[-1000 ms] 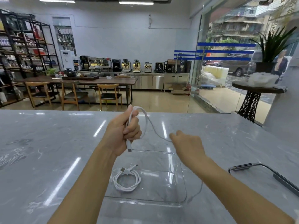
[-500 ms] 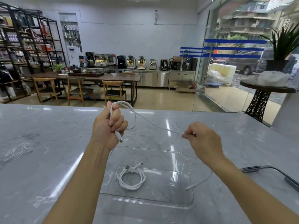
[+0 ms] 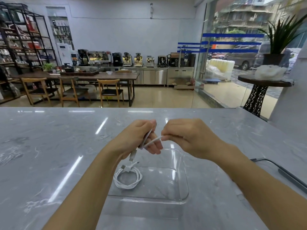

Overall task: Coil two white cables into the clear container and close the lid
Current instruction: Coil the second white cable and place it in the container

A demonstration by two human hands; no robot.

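Observation:
A clear rectangular container [image 3: 183, 183] sits on the marble counter in front of me. One white cable [image 3: 128, 177] lies coiled in its left half. Above the container's far edge, my left hand [image 3: 137, 138] holds loops of a second white cable [image 3: 152, 142], whose plug hangs down below the palm. My right hand [image 3: 187, 136] pinches the same cable close to the left fingers. The rest of this cable is hidden inside the hands. The lid [image 3: 289, 175] lies on the counter at the right edge.
The grey marble counter [image 3: 49, 155] stretches wide to the left and behind the container. Beyond it are a wooden table with chairs [image 3: 74, 87], shelves, coffee machines and a glass wall with a plant stand [image 3: 264, 83].
My right hand has moved left and come up against my left hand, drawing in the slack cable. The loose end that trailed over the container's right side is gone from sight.

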